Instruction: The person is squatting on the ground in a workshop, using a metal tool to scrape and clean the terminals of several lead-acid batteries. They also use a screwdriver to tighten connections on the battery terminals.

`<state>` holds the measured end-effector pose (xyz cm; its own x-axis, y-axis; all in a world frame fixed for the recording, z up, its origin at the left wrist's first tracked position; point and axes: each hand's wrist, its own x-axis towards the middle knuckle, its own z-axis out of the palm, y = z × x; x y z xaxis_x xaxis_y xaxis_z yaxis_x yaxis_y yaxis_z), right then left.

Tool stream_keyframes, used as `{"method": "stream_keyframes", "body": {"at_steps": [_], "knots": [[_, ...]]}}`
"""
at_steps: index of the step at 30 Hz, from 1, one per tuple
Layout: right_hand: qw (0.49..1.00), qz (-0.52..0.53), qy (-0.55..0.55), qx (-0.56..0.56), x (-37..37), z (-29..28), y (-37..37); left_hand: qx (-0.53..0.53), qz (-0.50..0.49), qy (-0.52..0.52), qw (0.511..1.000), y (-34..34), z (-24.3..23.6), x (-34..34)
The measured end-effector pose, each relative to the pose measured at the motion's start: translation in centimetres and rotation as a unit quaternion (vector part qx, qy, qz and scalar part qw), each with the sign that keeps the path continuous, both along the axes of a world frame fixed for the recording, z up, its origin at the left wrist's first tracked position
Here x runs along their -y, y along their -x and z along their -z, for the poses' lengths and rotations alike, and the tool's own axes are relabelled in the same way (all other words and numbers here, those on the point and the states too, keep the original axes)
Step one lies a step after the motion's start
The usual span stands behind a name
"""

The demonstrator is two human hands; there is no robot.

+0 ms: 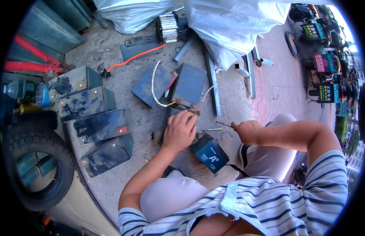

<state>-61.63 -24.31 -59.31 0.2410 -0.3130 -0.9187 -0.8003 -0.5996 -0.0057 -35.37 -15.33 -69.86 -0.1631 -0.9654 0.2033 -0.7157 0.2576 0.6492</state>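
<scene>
My right hand (248,132) is closed around a screwdriver (224,124), its thin shaft pointing left and its handle mostly hidden in my fist. My left hand (178,130) lies with bent fingers over a dark battery (170,115), gripping its edge near a small brownish piece (194,111). Just beyond stands a larger dark grey battery (189,84), with a white wire (153,88) and a red wire (172,81) at its left side. Close in front of me sits a black battery with a teal label (210,154), tilted, with a black strap (237,170).
Several dusty batteries (103,125) stand in a row at left, beside a tire (21,185) and a plastic bottle (23,89). A motor (168,29), an orange cable (135,58), metal bars (212,84) and white sheeting (233,31) lie beyond. Scooters (326,63) stand far right.
</scene>
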Motion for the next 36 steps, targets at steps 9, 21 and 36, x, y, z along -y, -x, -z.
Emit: {"method": "stream_keyframes", "body": {"at_steps": [9, 21, 36], "knots": [[1.0, 0.001, 0.004, 0.005, 0.4, 0.0, -0.2, 0.011, 0.004, 0.005, 1.0, 0.0, -0.1, 0.1], [0.999, 0.033, 0.006, 0.005, 0.8, 0.1, -0.8, 0.019, 0.006, 0.003, 1.0, 0.0, -0.3, 0.1], [0.983, 0.097, 0.093, 0.127, 2.4, 0.8, -4.6, 0.066, 0.026, -0.025, 0.997, 0.2, 0.0, 0.2]]}}
